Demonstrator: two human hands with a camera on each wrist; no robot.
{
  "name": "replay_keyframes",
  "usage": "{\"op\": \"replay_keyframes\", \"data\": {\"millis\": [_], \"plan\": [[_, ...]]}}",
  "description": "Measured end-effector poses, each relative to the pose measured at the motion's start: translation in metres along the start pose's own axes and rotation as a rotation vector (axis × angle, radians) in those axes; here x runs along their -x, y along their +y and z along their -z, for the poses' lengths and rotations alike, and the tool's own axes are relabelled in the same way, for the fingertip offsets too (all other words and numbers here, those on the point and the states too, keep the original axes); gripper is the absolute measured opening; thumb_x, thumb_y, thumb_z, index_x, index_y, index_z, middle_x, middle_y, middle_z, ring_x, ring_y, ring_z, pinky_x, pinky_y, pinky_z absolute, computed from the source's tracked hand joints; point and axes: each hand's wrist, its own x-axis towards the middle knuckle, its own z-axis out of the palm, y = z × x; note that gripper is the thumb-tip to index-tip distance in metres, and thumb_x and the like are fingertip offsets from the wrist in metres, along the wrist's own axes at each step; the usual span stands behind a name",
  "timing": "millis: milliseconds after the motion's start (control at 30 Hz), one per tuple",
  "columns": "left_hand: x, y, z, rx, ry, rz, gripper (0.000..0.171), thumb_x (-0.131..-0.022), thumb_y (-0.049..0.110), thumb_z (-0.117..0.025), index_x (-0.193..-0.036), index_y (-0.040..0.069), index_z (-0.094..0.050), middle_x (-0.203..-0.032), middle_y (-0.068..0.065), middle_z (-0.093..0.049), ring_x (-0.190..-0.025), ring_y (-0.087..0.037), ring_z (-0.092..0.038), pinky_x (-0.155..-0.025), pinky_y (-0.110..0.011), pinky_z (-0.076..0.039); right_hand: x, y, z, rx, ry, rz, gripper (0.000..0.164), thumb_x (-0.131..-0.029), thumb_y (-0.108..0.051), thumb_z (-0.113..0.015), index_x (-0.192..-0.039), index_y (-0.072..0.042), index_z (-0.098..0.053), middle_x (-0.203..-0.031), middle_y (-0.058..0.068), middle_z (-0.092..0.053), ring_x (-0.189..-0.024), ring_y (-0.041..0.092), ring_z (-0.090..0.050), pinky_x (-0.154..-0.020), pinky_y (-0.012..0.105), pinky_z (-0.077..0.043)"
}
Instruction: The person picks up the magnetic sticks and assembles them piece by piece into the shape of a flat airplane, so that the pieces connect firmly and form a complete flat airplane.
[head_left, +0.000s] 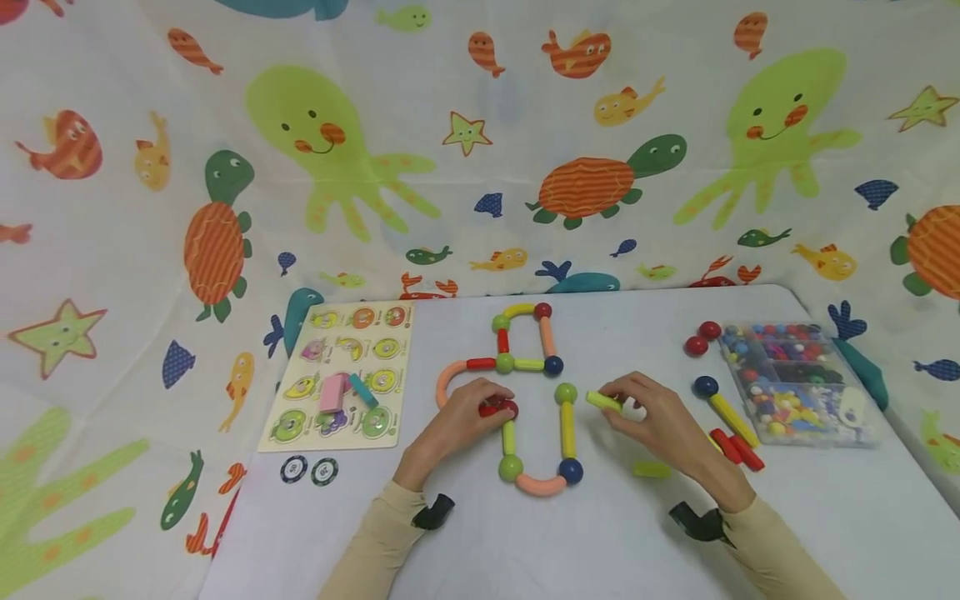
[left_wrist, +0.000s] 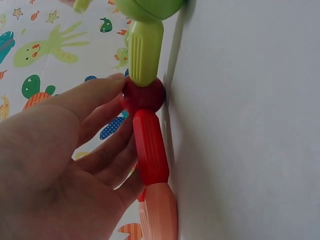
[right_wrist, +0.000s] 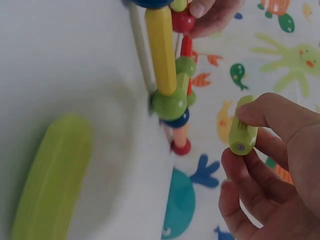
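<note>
My left hand (head_left: 467,415) pinches a dark red ball (left_wrist: 145,95) between thumb and fingers. That ball joins a short yellow-green rod (left_wrist: 145,52) and a red rod (left_wrist: 151,147) in a chain of magnetic rods and balls lying on the table. In my right hand (head_left: 651,412), a short yellow-green magnetic rod (right_wrist: 243,131) is pinched between thumb and fingers, raised off the table, its round metal end showing. The nearest chain part is a green ball (head_left: 566,392) atop a yellow rod (head_left: 567,429). Another yellow-green rod (head_left: 652,470) lies below the right hand.
Right of the hands lie a dark blue ball (head_left: 706,386), a long yellow rod (head_left: 735,420), red rods (head_left: 746,452) and red balls (head_left: 696,345). Beyond stands a clear compartment box (head_left: 855,432) of beads. At left are a fruit puzzle board (head_left: 281,387) and two round chips (head_left: 325,472).
</note>
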Motion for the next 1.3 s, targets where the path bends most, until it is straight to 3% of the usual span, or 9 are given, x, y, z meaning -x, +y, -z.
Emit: {"op": "replay_keyframes", "data": {"millis": [300,500,1000,1300], "plan": [[-0.003,0.003,0.001,-0.007,-0.01,0.008,0.034,-0.095,0.027,-0.073,-0.127,0.015,-0.068,-0.119,0.003,-0.067,-0.107,-0.01,-0.061,-0.096,-0.031,-0.053,-0.038,-0.012,-0.031,-0.028,-0.083,0.048,0.031,-0.087,-0.015,-0.081,-0.117,-0.018,-0.072,-0.107,-0.007,-0.071,-0.099,0.013,-0.062,-0.092,0.044,-0.053],[-0.004,0.001,0.001,-0.025,-0.006,-0.007,0.033,-0.095,0.027,-0.073,-0.126,0.016,-0.069,-0.118,0.003,-0.068,-0.105,-0.009,-0.061,-0.095,-0.029,-0.053,-0.052,-0.015,-0.052,0.052,-0.11,0.078,0.028,-0.086,-0.02,-0.082,-0.112,-0.019,-0.075,-0.107,-0.006,-0.073,-0.106,0.017,-0.056,-0.094,0.045,-0.042],[-0.002,0.0,0.0,-0.03,0.014,-0.042,0.031,-0.095,0.024,-0.073,-0.124,0.013,-0.069,-0.117,0.001,-0.068,-0.105,-0.012,-0.062,-0.094,-0.03,-0.053,-0.058,-0.012,-0.078,0.134,-0.135,0.113,0.023,-0.082,-0.021,-0.085,-0.104,-0.017,-0.078,-0.103,-0.004,-0.076,-0.114,0.025,-0.053,-0.1,0.051,-0.036],[-0.005,0.0,-0.006,-0.018,-0.01,-0.049,0.03,-0.095,0.027,-0.072,-0.122,0.014,-0.07,-0.116,0.0,-0.066,-0.104,-0.012,-0.061,-0.09,-0.027,-0.052,-0.059,-0.01,-0.086,0.069,-0.174,0.097,0.021,-0.086,-0.022,-0.082,-0.106,-0.019,-0.077,-0.104,-0.006,-0.074,-0.111,0.02,-0.056,-0.1,0.05,-0.041]]}}
